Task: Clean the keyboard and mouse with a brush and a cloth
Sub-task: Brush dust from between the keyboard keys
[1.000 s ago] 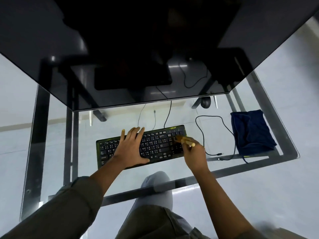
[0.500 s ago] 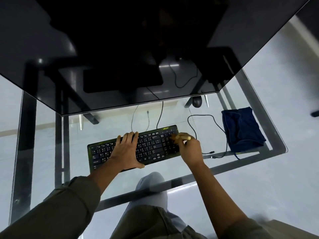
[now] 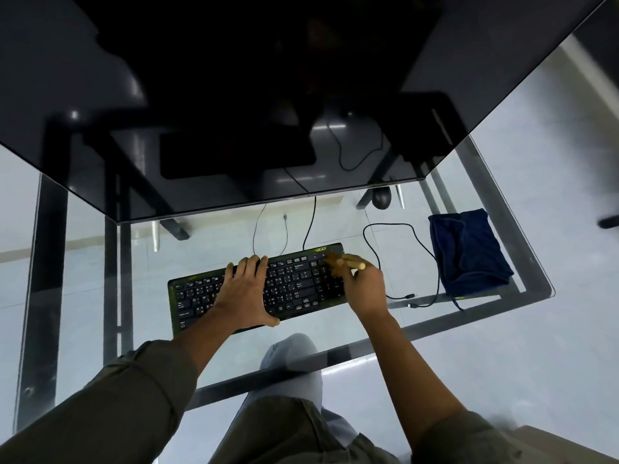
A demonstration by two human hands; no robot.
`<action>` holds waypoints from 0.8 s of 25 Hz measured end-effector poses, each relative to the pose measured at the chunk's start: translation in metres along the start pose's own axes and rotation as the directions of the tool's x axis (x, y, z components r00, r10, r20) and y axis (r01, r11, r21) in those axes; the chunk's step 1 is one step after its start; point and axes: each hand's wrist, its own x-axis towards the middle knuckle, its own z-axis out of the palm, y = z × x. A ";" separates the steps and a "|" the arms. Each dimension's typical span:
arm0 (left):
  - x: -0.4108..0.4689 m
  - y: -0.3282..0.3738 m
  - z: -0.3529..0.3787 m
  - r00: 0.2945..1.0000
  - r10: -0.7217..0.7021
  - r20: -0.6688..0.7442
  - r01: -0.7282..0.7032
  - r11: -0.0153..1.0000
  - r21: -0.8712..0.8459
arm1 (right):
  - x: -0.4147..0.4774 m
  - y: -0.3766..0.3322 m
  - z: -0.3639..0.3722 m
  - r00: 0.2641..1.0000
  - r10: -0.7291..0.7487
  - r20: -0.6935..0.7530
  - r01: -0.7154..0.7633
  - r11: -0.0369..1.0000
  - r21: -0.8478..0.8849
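A black keyboard point(image 3: 294, 286) with green trim lies on the glass desk point(image 3: 522, 296). My left hand point(image 3: 244, 293) rests flat on its middle, thumb hooked over the near edge. My right hand point(image 3: 363, 286) grips a wooden-handled brush point(image 3: 348, 262), whose bristles touch the keys at the keyboard's far right corner. A black mouse point(image 3: 382, 197) sits further back by the monitor's edge, its cable looping across the glass. A folded dark blue cloth point(image 3: 469, 252) lies to the right of the keyboard.
A large dark monitor point(image 3: 234, 112) overhangs the back of the desk. Loose cables point(image 3: 402, 296) lie between the keyboard and the cloth. The desk's metal frame and my knee show through the glass below.
My right hand has moved the brush up the keyboard's right end, from the lower numeric keys to the top right corner. My left hand stays on the keyboard.
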 end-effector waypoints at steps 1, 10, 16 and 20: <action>-0.001 0.000 -0.001 1.000 0.000 0.000 0.000 1.000 0.000 | 0.001 0.000 0.000 0.996 -0.011 0.084 0.011 1.000 -0.003; -0.001 0.002 -0.004 1.000 -0.005 0.023 0.005 1.000 -0.008 | -0.008 0.001 -0.014 0.990 0.021 0.136 -0.015 0.999 -0.048; -0.002 0.002 -0.006 1.000 -0.009 0.020 0.010 1.000 -0.027 | -0.013 -0.001 -0.024 0.981 0.115 0.155 -0.084 0.978 -0.193; -0.002 0.002 -0.005 1.000 -0.012 0.019 0.012 1.000 -0.019 | -0.015 -0.006 -0.028 0.970 0.129 0.207 -0.089 0.977 -0.192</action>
